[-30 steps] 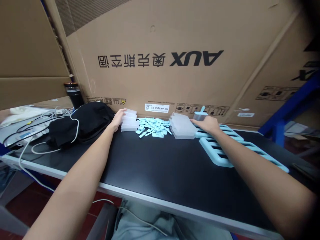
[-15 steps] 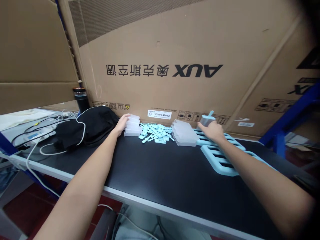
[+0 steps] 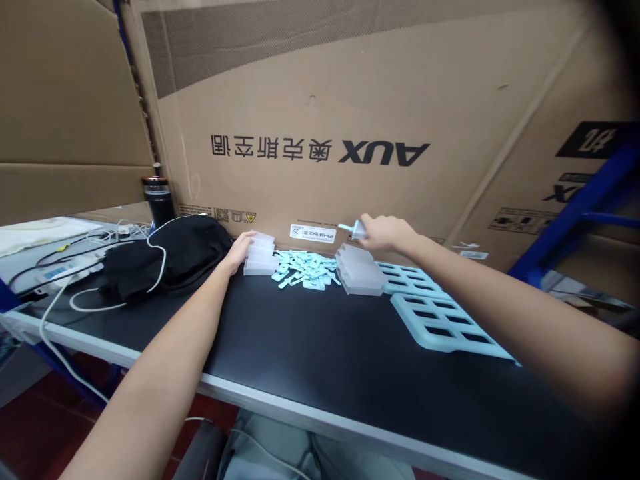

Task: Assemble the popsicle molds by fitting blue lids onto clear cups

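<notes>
At the back of the table, my left hand (image 3: pixel 239 252) grips the left side of a small group of clear plastic popsicle molds (image 3: pixel 261 264). My right hand (image 3: pixel 386 232) is raised and closed around a popsicle mold (image 3: pixel 358 230) with a light blue cap and stick. That mold is tipped sideways, its stick pointing left, and my fingers hide most of its body. Below it stand more clear molds (image 3: pixel 361 275), stacked together. Between the two groups lies a loose pile of light blue popsicle sticks (image 3: pixel 306 268).
Light blue slotted racks (image 3: pixel 434 339) lie on the black table (image 3: pixel 300 340) at the right. A black bag (image 3: pixel 170 257) with white cables is on the left, a dark bottle (image 3: pixel 161 207) behind it. A big cardboard box (image 3: pixel 310 180) walls off the back.
My right hand has moved left and up from above the racks, carrying the capped mold, which has turned from upright to sideways. My left hand stays at the clear molds.
</notes>
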Demonstrator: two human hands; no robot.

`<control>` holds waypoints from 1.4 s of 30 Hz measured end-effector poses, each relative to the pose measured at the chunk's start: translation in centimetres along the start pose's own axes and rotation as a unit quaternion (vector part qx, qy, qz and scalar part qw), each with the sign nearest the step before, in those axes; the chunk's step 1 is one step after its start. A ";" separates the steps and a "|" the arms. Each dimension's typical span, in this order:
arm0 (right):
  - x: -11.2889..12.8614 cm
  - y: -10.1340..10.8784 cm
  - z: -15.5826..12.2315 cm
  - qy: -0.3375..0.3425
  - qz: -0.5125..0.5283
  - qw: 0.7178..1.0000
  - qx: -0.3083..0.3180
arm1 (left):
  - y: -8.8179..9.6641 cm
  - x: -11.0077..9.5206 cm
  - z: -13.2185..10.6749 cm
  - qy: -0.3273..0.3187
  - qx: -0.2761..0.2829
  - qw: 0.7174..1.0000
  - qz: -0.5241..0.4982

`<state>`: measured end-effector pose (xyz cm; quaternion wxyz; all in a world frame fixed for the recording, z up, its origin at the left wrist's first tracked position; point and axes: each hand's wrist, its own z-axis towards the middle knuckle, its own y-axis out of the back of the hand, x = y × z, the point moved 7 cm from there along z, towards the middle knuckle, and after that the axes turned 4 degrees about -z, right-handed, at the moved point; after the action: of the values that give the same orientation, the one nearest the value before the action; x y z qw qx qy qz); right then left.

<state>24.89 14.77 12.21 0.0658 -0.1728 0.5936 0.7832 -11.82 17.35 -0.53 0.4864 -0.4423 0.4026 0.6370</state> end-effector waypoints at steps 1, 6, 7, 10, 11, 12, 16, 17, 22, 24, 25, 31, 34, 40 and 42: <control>1.1 0.5 0.2 0.024 -0.023 0.999 0.004 | 0.0 0.0 0.0 0.001 0.000 1.000 0.002; 3.9 2.1 0.8 0.070 -0.063 0.995 0.040 | 0.0 0.3 0.3 0.003 0.000 1.000 0.006; 4.1 2.4 0.8 0.073 -0.066 0.994 0.036 | 0.0 0.4 0.4 0.002 0.000 1.000 0.006; 5.1 3.4 0.9 0.099 -0.067 0.993 -0.006 | 0.0 0.5 0.5 -0.002 0.000 1.000 0.003; 5.5 3.5 0.8 0.112 -0.064 0.992 -0.018 | 0.0 0.5 0.6 -0.003 0.000 1.000 0.003; 5.9 3.6 0.8 0.125 -0.061 0.990 -0.025 | 0.0 0.4 0.5 -0.005 0.000 1.000 0.003; 7.2 3.2 1.0 0.160 -0.052 0.986 -0.018 | 0.0 0.4 0.5 -0.008 -0.003 1.000 0.008; 7.3 3.2 1.0 0.157 -0.047 0.986 -0.017 | 0.0 0.3 0.5 -0.009 -0.004 1.000 0.009; 7.6 2.7 1.3 0.101 0.000 0.995 -0.004 | 0.0 0.4 0.6 -0.014 -0.002 1.000 0.008; 8.4 2.3 1.2 0.088 0.029 0.996 0.001 | 0.0 0.4 0.7 -0.016 -0.002 1.000 0.007; 9.1 2.0 1.1 0.092 0.047 0.995 0.001 | 0.0 0.5 0.7 -0.017 -0.003 1.000 0.007; 17.7 2.6 -0.5 0.328 0.162 0.930 -0.039 | 0.1 0.5 0.8 -0.023 -0.006 1.000 0.005; 20.5 4.4 -1.4 0.373 0.225 0.896 -0.088 | 0.1 0.3 0.6 -0.023 0.000 1.000 -0.003; 23.4 5.5 -1.9 0.394 0.271 0.865 -0.154 | -0.2 -0.1 0.3 -0.022 0.028 0.999 -0.026; 23.9 4.8 -1.9 0.394 0.260 0.866 -0.167 | -0.1 0.0 0.4 -0.024 0.024 0.999 -0.030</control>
<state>1.51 9.11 7.74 -0.4095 -0.3152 0.4542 0.7257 -11.75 17.77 -0.42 0.5252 -0.4265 0.3926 0.6229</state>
